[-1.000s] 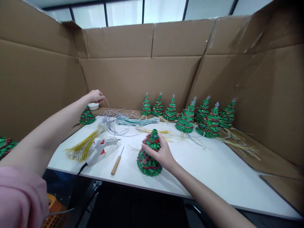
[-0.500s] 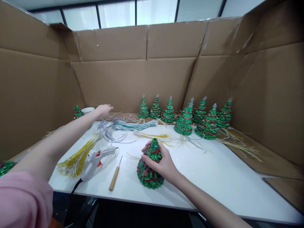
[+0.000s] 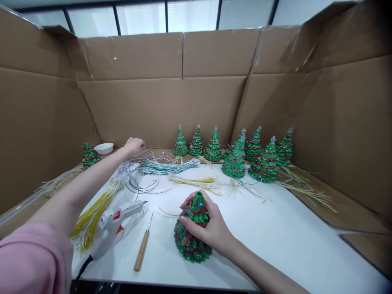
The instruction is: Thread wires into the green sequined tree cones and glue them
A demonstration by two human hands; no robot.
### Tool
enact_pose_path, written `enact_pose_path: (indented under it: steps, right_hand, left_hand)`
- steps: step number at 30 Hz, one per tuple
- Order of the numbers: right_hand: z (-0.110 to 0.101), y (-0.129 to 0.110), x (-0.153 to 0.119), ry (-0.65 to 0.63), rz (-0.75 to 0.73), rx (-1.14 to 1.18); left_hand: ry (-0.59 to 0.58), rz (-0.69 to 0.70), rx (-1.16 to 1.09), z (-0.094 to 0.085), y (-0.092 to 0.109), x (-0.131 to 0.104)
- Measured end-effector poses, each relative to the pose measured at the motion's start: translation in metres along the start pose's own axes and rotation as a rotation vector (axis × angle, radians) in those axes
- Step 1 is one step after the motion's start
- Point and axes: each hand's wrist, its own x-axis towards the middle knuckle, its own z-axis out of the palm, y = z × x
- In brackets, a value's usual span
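One tall brown cardboard screen (image 3: 153,106) backs one flat white worktop (image 3: 275,237). One green cone-shaped tree with red garland (image 3: 191,247) stands at the worktop's near middle, the right hand (image 3: 216,230) wrapped round its upper part; at least eight similar trees (image 3: 213,148) stand farther back. The left hand (image 3: 134,145) is well apart, its grip impossible to tell. One white glue gun with a red trigger (image 3: 105,234) and one slim wooden-handled awl (image 3: 141,250) lie left of the held tree.

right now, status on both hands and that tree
Right hand around upper part of near tree, upright. Left hand far back by loose strands, grip unclear. Glue gun and awl lie left of tree.
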Motion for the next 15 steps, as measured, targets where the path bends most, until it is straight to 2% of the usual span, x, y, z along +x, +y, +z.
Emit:
enact_pose_path:
  steps: [4,7,9,13,15]
  right_hand:
    - [0.0,0.0,0.0,0.008,0.003,-0.006]
    - [0.0,-0.001,0.0,0.0,0.004,0.006]
    - [0.0,-0.001,0.0,-0.009,0.014,0.026]
    - [0.0,-0.001,-0.001,-0.017,0.037,0.031]
    - [0.0,-0.001,-0.001,-0.017,0.045,0.03]
  left_hand:
    - [0.038,-0.046,-0.043,-0.011,-0.012,0.001]
    - [-0.014,-0.034,-0.075,-0.012,-0.016,-0.001]
    - [-0.093,-0.006,-0.101,-0.008,-0.017,-0.004]
    - [-0.337,0.098,-0.157,0.005,-0.013,-0.01]
    - [-0.41,0.142,-0.179,0.009,-0.011,-0.013]
